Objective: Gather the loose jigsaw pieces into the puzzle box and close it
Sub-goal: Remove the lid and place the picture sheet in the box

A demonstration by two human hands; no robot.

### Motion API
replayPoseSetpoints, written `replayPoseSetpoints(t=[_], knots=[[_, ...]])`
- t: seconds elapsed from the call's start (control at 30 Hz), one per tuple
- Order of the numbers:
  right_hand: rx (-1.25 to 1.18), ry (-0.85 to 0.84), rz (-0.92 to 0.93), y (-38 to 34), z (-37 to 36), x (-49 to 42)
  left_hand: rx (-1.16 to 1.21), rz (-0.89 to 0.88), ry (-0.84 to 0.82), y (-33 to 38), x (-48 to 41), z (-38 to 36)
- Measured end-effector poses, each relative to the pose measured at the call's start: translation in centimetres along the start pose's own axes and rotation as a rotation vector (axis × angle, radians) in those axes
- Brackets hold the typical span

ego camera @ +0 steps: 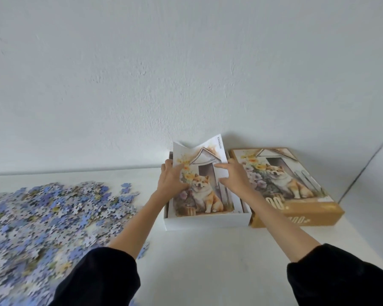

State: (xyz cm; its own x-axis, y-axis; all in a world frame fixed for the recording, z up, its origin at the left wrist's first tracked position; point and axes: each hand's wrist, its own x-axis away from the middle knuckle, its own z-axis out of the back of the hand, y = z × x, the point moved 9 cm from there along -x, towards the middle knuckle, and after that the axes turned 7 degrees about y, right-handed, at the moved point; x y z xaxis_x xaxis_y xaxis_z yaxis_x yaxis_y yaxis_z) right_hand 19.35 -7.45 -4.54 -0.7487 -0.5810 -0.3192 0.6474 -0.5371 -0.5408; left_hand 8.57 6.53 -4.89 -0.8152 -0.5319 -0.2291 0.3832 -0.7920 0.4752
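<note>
While our left hand [171, 181] and right hand [232, 178] pinch the reference sheet [205, 173] over the box [208, 221], the pieces [53, 217] lie leftward, nearer the left.

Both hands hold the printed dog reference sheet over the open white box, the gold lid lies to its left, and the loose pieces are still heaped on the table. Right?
Not quite: the head view shows the gold cardboard lid lying to the right of the open white box, not left. The rest holds: left hand and right hand hold the printed dog reference sheet, and the loose blue jigsaw pieces remain heaped on the white table.
</note>
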Motion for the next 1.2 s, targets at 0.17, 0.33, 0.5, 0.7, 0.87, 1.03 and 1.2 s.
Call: replayPoseSetpoints(t=[0.17,0.33,0.5,0.7,0.87,1.03,1.2], knots=[[0.275,-0.171,0.067,-0.7,-1.6,-0.3,-0.257,-0.048,-0.106,0.3,-0.1,-2.0],[0.562,-0.092,0.126,-1.6,-1.8,-0.5,-0.417,-0.042,-0.097,0.5,-1.1,-3.2],[0.585,-0.044,0.170,-1.9,-2.0,-1.4,-0.343,-0.096,-0.012,0.5,-1.9,-3.4],[0.423,-0.155,0.190,-1.6,-3.9,-2.4,-0.255,-0.115,-0.036,0.6,-1.9,-4.4],[0.340,-0.280,0.173,-0.4,-5.8,-2.0,-0.295,-0.106,-0.052,0.1,-2.2,-5.2],[0.296,-0.328,0.115,0.4,-6.7,-1.8,-0.222,-0.077,-0.147,-0.8,-3.1,-6.5],[0.293,-0.264,0.055,1.0,-6.5,-1.9,-0.205,-0.088,-0.211,-1.2,-3.4,-7.2]])
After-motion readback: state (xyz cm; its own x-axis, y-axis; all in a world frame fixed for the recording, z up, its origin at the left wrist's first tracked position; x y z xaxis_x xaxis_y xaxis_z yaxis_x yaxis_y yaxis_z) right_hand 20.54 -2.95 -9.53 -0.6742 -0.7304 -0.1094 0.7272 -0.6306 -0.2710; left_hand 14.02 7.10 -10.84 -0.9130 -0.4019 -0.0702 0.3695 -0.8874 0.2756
